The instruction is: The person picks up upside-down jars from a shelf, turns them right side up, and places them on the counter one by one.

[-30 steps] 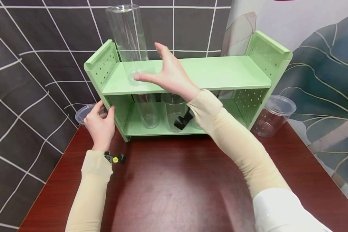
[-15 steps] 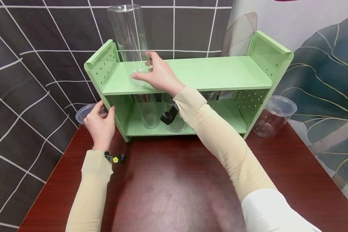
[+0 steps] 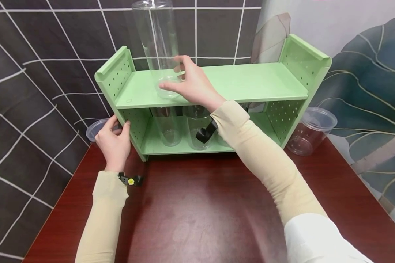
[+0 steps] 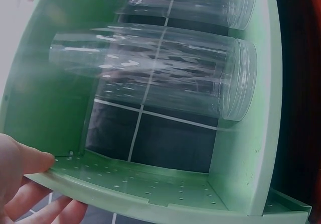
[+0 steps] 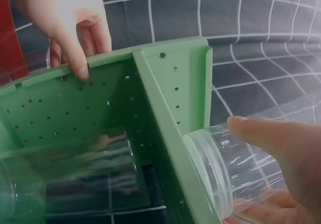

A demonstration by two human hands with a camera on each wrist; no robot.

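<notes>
The tall clear jar is cut off at the top edge of the head view; its base stands near the left end of the green shelf's upper board, grasped by the right hand. The shelf's left side panel is gripped by the left hand. Jars beneath are partly hidden. A dark red table and tiled wall are seen.
</notes>
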